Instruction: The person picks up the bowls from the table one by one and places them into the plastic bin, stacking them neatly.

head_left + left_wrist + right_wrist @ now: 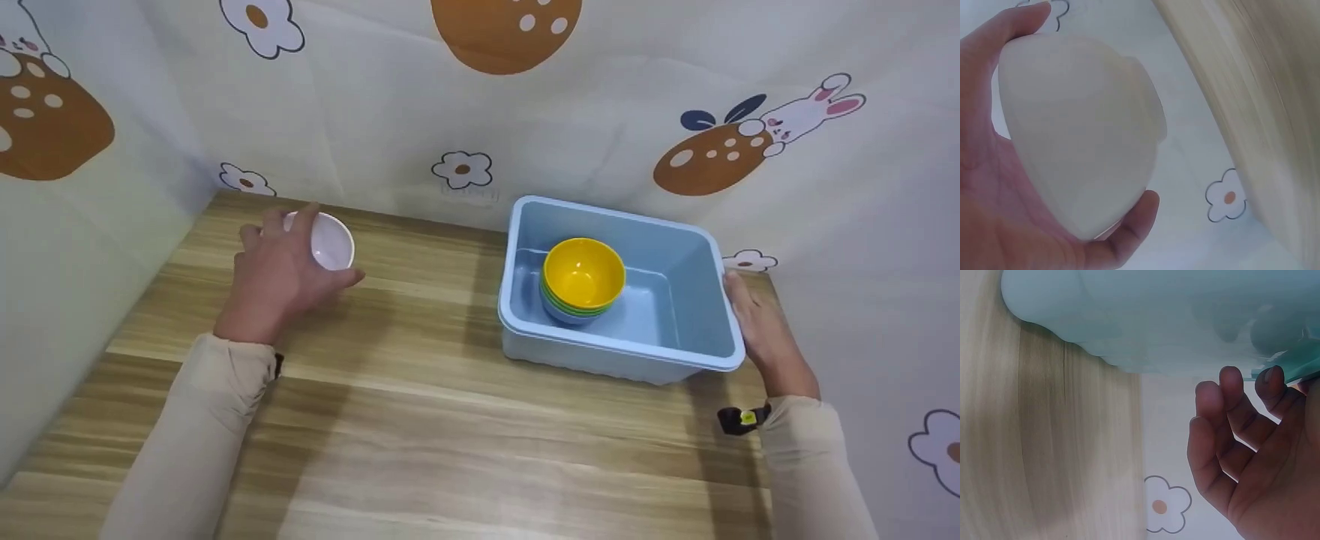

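White bowl point(331, 240) in left hand point(279, 276), bare tabletop point(420, 360) toward bin rim point(504, 300).

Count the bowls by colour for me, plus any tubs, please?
White bowl, held in the left hand: 1
Yellow bowl: 1
Green bowl: 1
Blue bowl: 1
Blue tub: 1
Total: 5
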Motion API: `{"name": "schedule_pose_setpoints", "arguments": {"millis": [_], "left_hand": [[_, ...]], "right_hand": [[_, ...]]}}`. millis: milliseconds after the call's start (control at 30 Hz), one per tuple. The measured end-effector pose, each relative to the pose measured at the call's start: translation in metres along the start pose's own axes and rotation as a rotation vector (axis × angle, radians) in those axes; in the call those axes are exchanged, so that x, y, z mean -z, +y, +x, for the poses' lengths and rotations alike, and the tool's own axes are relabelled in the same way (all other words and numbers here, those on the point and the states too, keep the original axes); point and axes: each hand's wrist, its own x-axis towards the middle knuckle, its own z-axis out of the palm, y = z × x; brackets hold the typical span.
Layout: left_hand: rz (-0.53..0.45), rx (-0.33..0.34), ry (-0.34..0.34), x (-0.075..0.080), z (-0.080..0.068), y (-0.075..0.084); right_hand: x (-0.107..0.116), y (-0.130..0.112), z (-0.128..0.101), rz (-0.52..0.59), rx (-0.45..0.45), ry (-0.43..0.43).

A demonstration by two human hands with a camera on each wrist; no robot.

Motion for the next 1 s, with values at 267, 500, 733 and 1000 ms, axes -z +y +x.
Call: {"name": "schedule_pose_setpoints", "arguments": {"millis": [267, 500, 733, 1000], "left_hand": [[0.035, -0.048, -0.029, -0.002, 0.005, 0.020], [0.062, -0.080, -0.021, 0.000, 0.009, 0.036], [0.117, -0.111, 0.018, 0.004, 0.010, 0.050], [0.142, -0.148, 0.018, 0.009, 0.013, 0.070]], "right_hand": [[0.000, 0.004, -0.001, -0.051, 0.063, 0.047], [0.001, 0.002, 0.001, -0.034, 0.068, 0.048], [0.002, -0.001, 0.001, -0.022, 0.056, 0.034], [0.002, 0.001, 0.002, -0.024, 0.050, 0.038]]}}
